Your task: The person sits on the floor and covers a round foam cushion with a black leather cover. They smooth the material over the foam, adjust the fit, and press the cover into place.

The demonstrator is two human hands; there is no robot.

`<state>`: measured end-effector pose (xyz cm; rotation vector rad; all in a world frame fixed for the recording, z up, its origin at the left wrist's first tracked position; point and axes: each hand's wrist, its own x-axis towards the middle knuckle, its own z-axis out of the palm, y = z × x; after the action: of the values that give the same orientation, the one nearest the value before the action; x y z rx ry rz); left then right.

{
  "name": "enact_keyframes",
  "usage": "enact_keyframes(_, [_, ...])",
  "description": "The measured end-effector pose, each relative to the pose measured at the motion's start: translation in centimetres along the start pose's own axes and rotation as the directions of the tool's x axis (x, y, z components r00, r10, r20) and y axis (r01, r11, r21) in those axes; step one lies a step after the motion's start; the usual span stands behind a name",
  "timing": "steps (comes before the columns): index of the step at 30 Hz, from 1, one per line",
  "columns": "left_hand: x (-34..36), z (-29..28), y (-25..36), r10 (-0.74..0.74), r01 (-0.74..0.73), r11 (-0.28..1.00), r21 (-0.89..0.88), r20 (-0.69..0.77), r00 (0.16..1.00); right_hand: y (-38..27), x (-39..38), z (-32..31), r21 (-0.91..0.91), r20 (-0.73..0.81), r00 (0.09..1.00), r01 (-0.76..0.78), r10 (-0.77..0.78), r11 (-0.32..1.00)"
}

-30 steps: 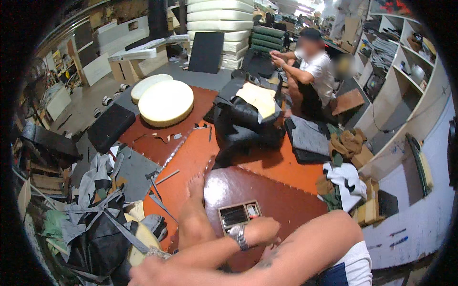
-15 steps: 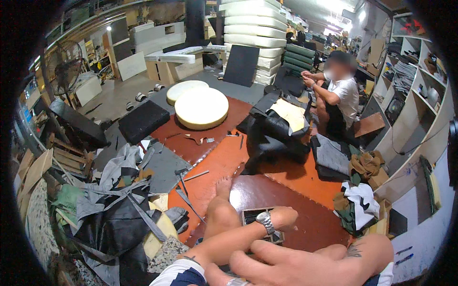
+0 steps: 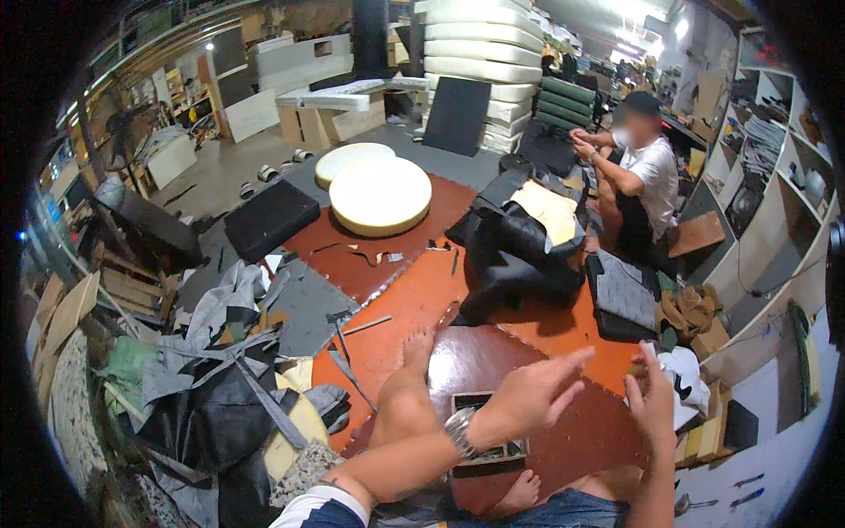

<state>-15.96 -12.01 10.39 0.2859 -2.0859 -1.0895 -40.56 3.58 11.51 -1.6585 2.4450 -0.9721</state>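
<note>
My left hand (image 3: pixel 533 393) is stretched out over the dark red floor sheet (image 3: pixel 572 431), its fingers apart and nothing visible in them. A metal watch is on that wrist. To its right, my right hand (image 3: pixel 653 405) is raised with thumb and forefinger spread. Something small and white (image 3: pixel 650 352) shows at a fingertip; I cannot make out whether it is a wrap or a loose piece. Below my left wrist, partly hidden by it, a small open box (image 3: pixel 502 451) with compartments stands on the floor sheet between my legs.
Round cream foam cushions (image 3: pixel 380 198) lie ahead beside a black block (image 3: pixel 271 220). A black leather-like bundle (image 3: pixel 519 273) sits at centre right, near a crouching person (image 3: pixel 647 167). Fabric scraps (image 3: pixel 198 396) heap at left. Shelves (image 3: pixel 775 202) line the right side.
My hands have come apart. The right hand has moved from over my left forearm to the right and up, and the left hand has straightened its fingers. The view has shifted slightly.
</note>
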Motion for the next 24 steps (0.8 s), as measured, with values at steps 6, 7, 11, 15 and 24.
enact_keyframes(6, [-3.2,-6.5,8.2,0.532,-0.533,0.846,-0.001,-0.070,0.844,13.3,-5.7,7.1,-0.442,0.734,0.398,-0.336,0.550,0.832])
enact_keyframes(7, [-3.6,-6.9,8.5,0.550,-0.550,0.835,-0.010,0.010,0.835,13.7,-5.7,7.7,-0.246,0.779,0.438,-0.444,0.449,0.861])
enact_keyframes(11, [-2.8,-6.3,8.7,0.636,-0.637,0.771,0.010,0.040,0.770,13.0,-4.3,9.8,-0.162,0.608,0.737,-0.248,0.295,0.955])
enact_keyframes(15, [-0.5,-6.9,8.6,0.576,-0.570,0.816,-0.094,0.213,0.789,12.7,-2.5,10.3,-0.214,0.673,0.652,-0.280,0.349,0.936])
enact_keyframes(24, [-0.2,-1.5,0.9,-0.010,-0.045,0.989,0.143,0.362,0.932,12.9,-2.3,9.3,-0.179,0.654,0.659,-0.341,0.371,0.923])
